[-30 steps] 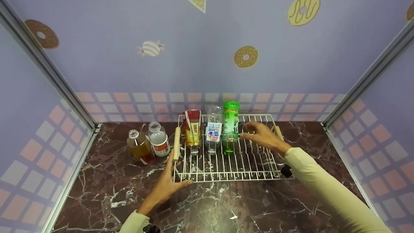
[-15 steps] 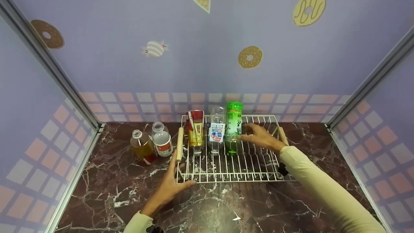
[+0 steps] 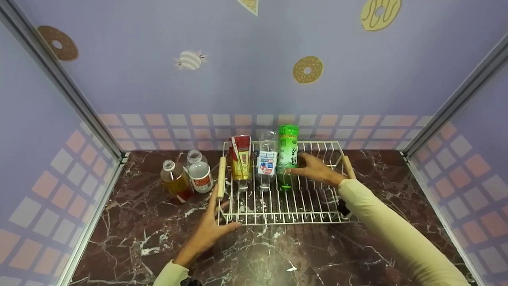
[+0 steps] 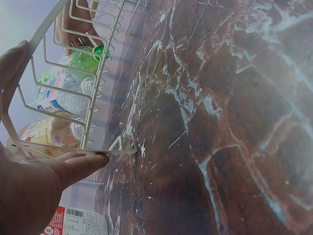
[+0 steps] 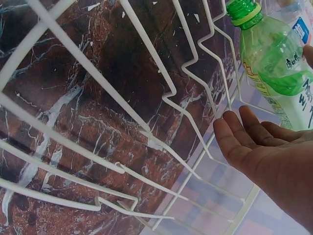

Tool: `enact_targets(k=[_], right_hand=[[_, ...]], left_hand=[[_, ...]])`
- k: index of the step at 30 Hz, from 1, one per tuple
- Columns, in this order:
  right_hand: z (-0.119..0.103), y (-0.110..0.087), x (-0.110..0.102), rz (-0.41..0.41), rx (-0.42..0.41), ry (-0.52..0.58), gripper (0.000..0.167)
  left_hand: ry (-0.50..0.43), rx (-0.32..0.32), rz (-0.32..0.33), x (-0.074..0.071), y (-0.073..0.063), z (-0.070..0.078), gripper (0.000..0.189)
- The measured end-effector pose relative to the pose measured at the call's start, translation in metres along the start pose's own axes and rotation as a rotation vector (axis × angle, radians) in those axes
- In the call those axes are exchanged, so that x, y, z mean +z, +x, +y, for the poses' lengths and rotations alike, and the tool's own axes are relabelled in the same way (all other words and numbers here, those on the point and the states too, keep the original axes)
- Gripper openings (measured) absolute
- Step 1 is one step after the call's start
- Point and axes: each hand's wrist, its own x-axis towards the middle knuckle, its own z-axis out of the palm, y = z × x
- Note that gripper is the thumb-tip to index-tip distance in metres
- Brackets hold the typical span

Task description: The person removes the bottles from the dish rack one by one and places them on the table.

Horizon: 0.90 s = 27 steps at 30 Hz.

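Note:
In the head view a white wire rack (image 3: 293,216) with wooden handles (image 3: 222,176) stands on the marble-pattern counter. My left hand (image 3: 212,224) holds its near left corner, thumb along the front, fingers at the side. Three plastic bottles lean in the rack, necks down: a red-and-gold labelled one (image 3: 242,159), a clear one (image 3: 267,163) with a white-and-blue label, and a green one (image 3: 288,155). My right hand (image 3: 315,169) is beside the green bottle, its thumb at the bottle's front. In the right wrist view, the fingers (image 5: 234,132) are extended near the bottle's side.
Left of the rack, a bottle with an amber lower part (image 3: 176,182) and a clear bottle (image 3: 199,174) with a white-and-red label stand upright, without caps. A patterned wall (image 3: 254,87) rises behind the rack, with side panels left and right. A small white scrap (image 3: 291,268) lies in front.
The head view has shifted slightly. My right hand has come closer to the green bottle, its thumb now across the bottle's front. The left hand stays at the rack corner.

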Motion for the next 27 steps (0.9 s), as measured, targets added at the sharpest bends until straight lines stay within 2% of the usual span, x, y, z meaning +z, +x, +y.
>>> enact_targets(k=[8, 17, 27], right_hand=[[-0.0043, 0.0025, 0.0014, -0.009, -0.017, -0.008, 0.112], [-0.0054, 0.0039, 0.0052, -0.026, 0.007, 0.019, 0.116], [0.0006, 0.0051, 0.0043, -0.018, -0.005, 0.103, 0.114]], left_hand=[[-0.036, 0.000, -0.010, -0.0012, 0.0004, -0.0004, 0.137], [-0.022, 0.005, -0.013, 0.0004, -0.0004, -0.0016, 0.136], [-0.001, 0.013, -0.006, -0.0010, -0.0006, -0.0005, 0.135]])
